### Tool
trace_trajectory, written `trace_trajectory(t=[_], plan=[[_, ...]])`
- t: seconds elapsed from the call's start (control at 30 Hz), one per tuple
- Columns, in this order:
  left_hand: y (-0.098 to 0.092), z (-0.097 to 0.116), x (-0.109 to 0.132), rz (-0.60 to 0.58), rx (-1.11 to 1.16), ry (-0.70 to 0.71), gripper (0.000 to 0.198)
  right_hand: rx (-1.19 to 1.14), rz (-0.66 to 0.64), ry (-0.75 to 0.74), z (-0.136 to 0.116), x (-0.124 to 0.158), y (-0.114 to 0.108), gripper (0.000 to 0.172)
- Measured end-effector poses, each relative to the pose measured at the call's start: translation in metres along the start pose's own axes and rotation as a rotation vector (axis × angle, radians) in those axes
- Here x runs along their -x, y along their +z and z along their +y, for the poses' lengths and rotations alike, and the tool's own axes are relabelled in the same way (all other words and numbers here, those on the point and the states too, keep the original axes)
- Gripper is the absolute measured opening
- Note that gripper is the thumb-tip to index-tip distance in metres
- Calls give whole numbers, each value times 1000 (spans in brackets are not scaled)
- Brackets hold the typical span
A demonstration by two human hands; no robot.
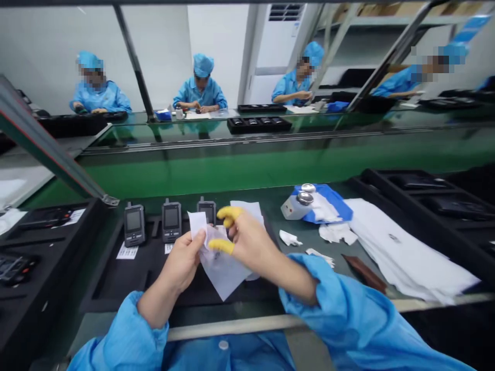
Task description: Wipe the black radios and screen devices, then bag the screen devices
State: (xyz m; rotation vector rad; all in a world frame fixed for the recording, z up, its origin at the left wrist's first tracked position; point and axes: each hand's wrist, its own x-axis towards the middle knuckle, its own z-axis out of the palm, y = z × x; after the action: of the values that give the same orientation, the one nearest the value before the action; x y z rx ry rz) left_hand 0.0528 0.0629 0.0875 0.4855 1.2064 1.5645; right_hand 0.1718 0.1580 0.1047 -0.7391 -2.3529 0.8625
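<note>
In the head view, the black tray (116,278) fills the desk (270,196) ahead of me, its near edge under my wrists. Open room lies right, before the paper stack (406,257). My left hand (181,263) pinches the thin white sheet (224,275) above the tray, fingers closed on its left edge. My right hand (251,242) lays a yellow-capped thumb on it, forefinger lifted; I cannot tell whether it grips.

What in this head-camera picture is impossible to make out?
1. Head view: third dark handheld device, lower half hidden by the thin white sheet gripped by the left hand.
2. Head view: right hand grip on the sheet, since its own back hides most fingers.
3. Head view: small white label on the black foam tray, print too small.
4. Head view: black side tray, cut off by the left edge.
</note>
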Motion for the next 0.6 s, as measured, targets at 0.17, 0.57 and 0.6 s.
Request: trace_trajectory(t=[0.17,0.57,0.6], plan=[[-26,1,4,-2,-106,-65,51,-359,-351,153,2,-28,-1,25],[-42,-1,-3,213,-78,25,59,139,-235,244,5,-71,0,15],[-40,1,-5,211,-79,16,60,199,-180,275,7,-87,3,20]])
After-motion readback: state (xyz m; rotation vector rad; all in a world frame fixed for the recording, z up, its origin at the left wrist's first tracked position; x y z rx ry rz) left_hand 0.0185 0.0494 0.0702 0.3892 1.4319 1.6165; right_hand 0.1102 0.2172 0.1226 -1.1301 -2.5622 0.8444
